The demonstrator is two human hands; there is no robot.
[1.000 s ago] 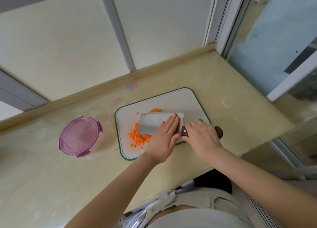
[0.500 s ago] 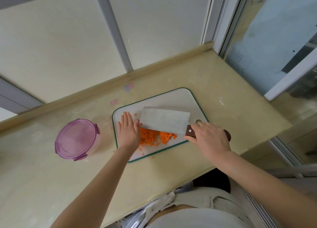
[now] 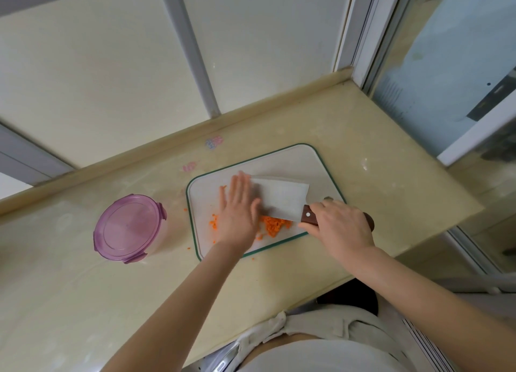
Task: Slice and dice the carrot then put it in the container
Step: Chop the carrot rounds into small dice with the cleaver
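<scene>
One lidded purple container is set left of the cutting board, apart from it. On the board's left half the left hand is laid flat, fingers straight. Diced carrot is heaped at the board's near edge, partly under the cleaver. The handle is gripped by the right hand at the board's near right corner.

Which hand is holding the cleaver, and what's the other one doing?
The right hand grips the wooden handle of the cleaver; the left hand lies flat over the diced carrot on the cutting board.
</scene>
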